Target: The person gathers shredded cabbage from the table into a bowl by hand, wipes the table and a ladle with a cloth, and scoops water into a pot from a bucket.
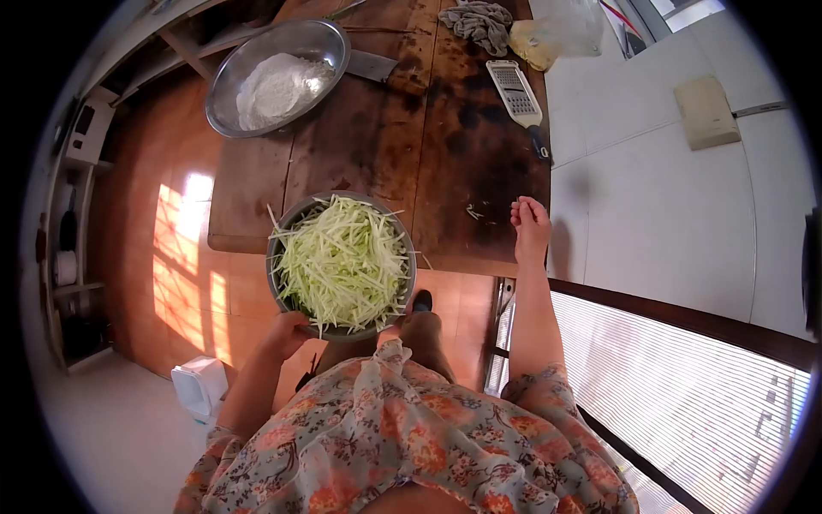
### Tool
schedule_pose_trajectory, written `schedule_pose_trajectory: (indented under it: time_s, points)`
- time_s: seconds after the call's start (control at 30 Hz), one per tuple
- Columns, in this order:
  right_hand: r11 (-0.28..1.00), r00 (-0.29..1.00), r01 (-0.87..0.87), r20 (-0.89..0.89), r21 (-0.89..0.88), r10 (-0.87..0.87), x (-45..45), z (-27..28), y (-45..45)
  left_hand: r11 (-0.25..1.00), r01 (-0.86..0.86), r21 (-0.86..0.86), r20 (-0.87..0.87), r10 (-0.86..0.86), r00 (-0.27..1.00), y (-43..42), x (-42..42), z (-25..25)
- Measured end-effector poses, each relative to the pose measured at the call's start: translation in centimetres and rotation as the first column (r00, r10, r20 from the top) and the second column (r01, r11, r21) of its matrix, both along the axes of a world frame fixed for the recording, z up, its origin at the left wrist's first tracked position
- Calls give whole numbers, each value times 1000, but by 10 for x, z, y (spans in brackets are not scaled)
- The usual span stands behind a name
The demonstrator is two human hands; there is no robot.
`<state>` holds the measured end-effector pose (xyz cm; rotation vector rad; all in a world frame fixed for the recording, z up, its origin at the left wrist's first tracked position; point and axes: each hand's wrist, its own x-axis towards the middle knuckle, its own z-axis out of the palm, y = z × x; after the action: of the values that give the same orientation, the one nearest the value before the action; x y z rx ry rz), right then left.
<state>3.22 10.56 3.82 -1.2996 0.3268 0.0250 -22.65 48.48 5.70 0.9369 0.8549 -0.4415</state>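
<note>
My left hand (292,334) is closed on the lower left rim of a metal bowl (272,264). The bowl is held against my front at the table's near edge, heaped with pale green vegetable shreds (347,261). Over the table's right edge is my right hand (531,220), its fingers curled together; whether anything is inside them is hidden. A few stray shreds (473,212) lie on the wood to its left. Farther up that side lies a flat grater (516,92) with a dark handle.
On the dark wooden table (360,154), a large metal basin (224,111) of white powder stands at the far left beside a cleaver blade (371,66). A grey cloth (479,26) and a plastic bag (561,30) lie at the far right. A white bin (199,385) stands on the floor.
</note>
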Motion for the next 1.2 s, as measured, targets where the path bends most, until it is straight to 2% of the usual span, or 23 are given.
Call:
schedule_pose_trajectory:
  time_s: [0.03,0.1,0.13,0.17,0.2,0.23,0.27,0.33,0.4,0.47,0.6,0.63,0.7,0.73,0.77,0.8,0.87,0.9,0.93,1.1,1.13,1.17,1.2]
  points:
    - [987,999,10,43,-161,-3,6,-6,-4,957,198,211,36,-210,977,4,-12,5]
    - [909,990,32,140,-415,30,20,-22,-15,639,495,589,-34,-592,805,4,-36,9]
    - [910,990,19,138,-415,42,28,-31,-21,523,540,660,-82,-664,743,3,-53,3]
    - [776,950,103,293,-622,108,35,-41,-27,396,569,721,-139,-721,678,2,-70,-3]
    - [598,886,219,414,-771,209,38,-49,-31,788,332,518,-14,-380,925,0,-97,-22]
    - [601,887,208,408,-772,217,39,-52,-31,912,155,379,-1,-167,986,-8,-107,-26]
    - [604,869,217,434,-766,237,41,-52,-25,967,-64,247,-12,70,998,-15,-117,-30]
    - [608,853,202,443,-768,277,43,-58,-15,832,410,373,-264,-328,907,-33,-128,-10]
    - [769,794,52,493,-637,355,45,-60,5,978,-25,209,-68,40,997,-55,-146,-28]
    - [749,752,-84,452,-657,480,41,-58,22,925,-370,-91,-167,352,921,-75,-150,-38]
    - [792,735,-191,450,-579,507,42,-52,45,945,-318,-69,-315,282,906,-105,-146,-81]
    - [805,745,-264,418,-531,520,40,-50,48,958,-245,-149,-295,194,936,-105,-148,-100]
    - [789,732,-363,372,-496,571,32,-48,54,935,-288,-206,-286,224,932,-121,-141,-139]
    - [776,717,-443,342,-448,607,29,-47,59,950,-263,-167,-293,206,934,-128,-128,-144]
    - [748,686,-420,361,-514,632,23,-45,63,963,-237,-128,-304,189,934,-135,-113,-148]
    - [739,678,-434,353,-515,645,15,-47,65,965,244,101,-147,-228,962,-135,-90,-131]
    - [710,673,-570,262,-413,692,-1,-49,67,699,612,370,-100,-625,775,-140,-63,-128]
    - [674,613,-585,298,-452,732,-16,-48,73,972,223,67,-98,-216,971,-150,-56,-147]
    - [636,548,-596,330,-491,768,-35,-46,81,941,-266,-211,-231,216,949,-156,-54,-162]
    - [490,405,-692,277,-530,871,-100,-44,90,952,-215,-218,-153,185,971,-160,-31,-155]
    - [357,359,-844,74,-399,931,-121,-58,86,947,-212,-243,-104,192,976,-160,-28,-153]
    - [207,208,-825,58,-525,976,-132,-48,85,952,-203,-228,-156,170,973,-158,-21,-137]
    - [183,137,-810,124,-558,983,-143,-48,83,950,-206,-233,-174,167,970,-156,-31,-152]
